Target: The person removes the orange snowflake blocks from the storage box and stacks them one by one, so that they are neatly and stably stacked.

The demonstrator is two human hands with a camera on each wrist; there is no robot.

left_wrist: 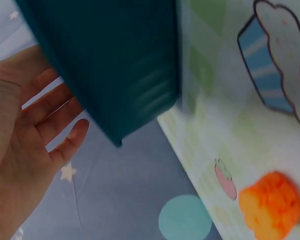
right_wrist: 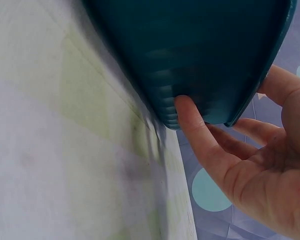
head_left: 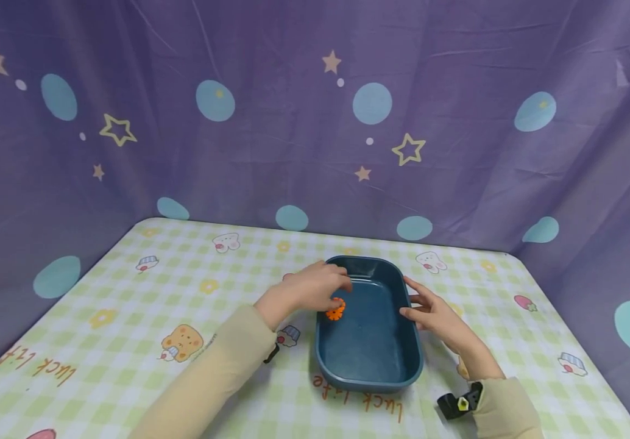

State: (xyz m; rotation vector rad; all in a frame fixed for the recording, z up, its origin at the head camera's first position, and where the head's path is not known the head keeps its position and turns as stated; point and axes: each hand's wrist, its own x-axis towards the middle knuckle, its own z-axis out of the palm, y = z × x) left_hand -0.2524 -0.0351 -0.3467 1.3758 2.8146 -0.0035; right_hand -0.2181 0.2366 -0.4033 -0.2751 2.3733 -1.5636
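A dark blue plastic tray (head_left: 370,341) stands on the checked tablecloth. My left hand (head_left: 315,286) reaches over its left rim, thumb and fingers inside and apart. An orange flower-edged disc (head_left: 335,311) shows just under the left thumb inside the tray; whether they touch is unclear. From below, the left wrist view has my left hand (left_wrist: 35,120) at the rim. My right hand (head_left: 438,317) holds the tray's right side, thumb at the rim and fingers along the outer wall (right_wrist: 190,60).
Beside the tray, an orange lumpy piece (left_wrist: 271,205) lies on the tablecloth (left_wrist: 205,130) in the left wrist view; the head view does not show it. A purple patterned curtain (head_left: 293,152) hangs behind the table.
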